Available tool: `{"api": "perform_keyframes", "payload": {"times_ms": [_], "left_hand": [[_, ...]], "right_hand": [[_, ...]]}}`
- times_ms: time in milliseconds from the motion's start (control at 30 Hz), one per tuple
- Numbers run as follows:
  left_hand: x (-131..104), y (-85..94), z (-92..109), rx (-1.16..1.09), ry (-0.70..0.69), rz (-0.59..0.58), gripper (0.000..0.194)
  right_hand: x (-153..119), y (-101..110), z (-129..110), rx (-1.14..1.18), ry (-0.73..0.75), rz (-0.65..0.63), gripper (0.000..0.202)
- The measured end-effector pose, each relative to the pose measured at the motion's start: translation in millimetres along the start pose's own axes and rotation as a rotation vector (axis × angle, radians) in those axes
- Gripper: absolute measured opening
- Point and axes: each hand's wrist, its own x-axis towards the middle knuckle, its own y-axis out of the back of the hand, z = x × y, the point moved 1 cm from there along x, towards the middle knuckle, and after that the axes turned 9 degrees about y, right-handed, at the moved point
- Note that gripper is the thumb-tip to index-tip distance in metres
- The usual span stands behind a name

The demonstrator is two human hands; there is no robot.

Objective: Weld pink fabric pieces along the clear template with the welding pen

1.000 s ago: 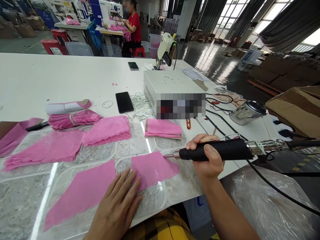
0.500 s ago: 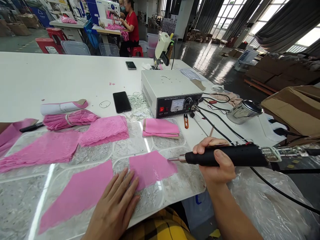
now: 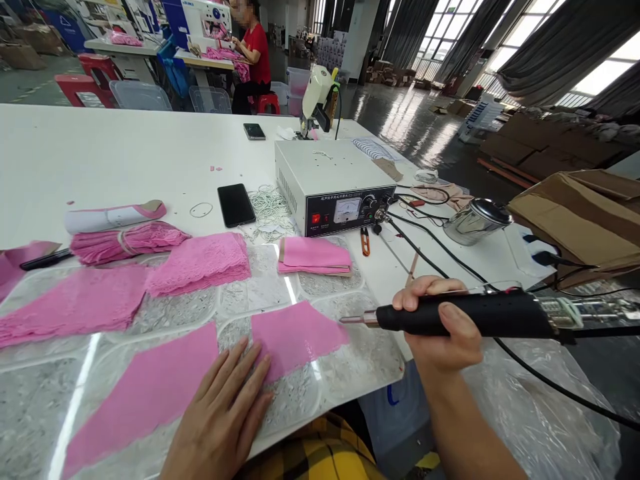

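At far left, two loose stacks of pink fabric below one tied pink bundle. Nearer, the first flat pink piece of two. In the background, a sewing machine marked "JUKI". In front, the left hand, palm down with fingers slightly spread, over the facing edges of both pieces. Next, two phones, the second flat pink piece, and one grey box with Chinese characters, too small to read surely. At right, the right hand wrapped around one black-handled tool, with its metal tip at the second piece's right edge; impossible to tell whether touching.
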Motion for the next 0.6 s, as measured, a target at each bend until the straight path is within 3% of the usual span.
{"api": "perform_keyframes", "payload": {"times_ms": [600], "left_hand": [[0.4, -0.2, 0.2, 0.006, -0.008, 0.003, 0.038]], "right_hand": [[-4.6, 7.2, -2.0, -0.044, -0.026, -0.046, 0.012]]}}
